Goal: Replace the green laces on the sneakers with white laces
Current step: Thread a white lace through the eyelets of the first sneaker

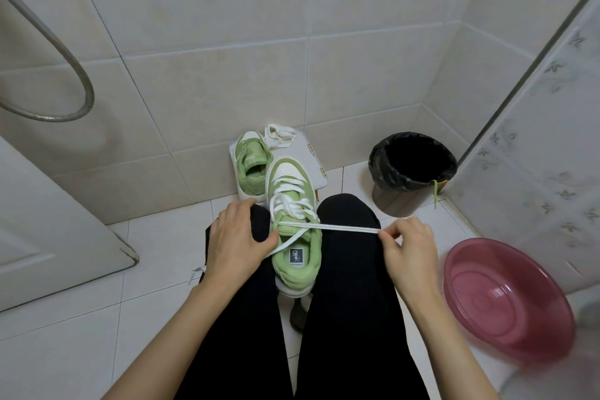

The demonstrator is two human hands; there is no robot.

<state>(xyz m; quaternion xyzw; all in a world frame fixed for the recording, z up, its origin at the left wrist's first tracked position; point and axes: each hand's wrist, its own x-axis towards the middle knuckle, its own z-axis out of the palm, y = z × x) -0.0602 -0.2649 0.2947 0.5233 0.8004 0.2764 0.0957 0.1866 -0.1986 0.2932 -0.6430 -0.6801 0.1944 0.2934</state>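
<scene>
Over the sneaker (296, 269), left hand (233, 237) and right hand (407, 250) hold white lace (341, 227).

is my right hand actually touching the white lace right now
Touching. The head view shows fingers of the right hand pinching the white lace, drawn taut from the near sneaker.

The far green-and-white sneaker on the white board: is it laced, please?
No, the far green-and-white sneaker shows no lace; a loose white lace lies beside it.
</scene>
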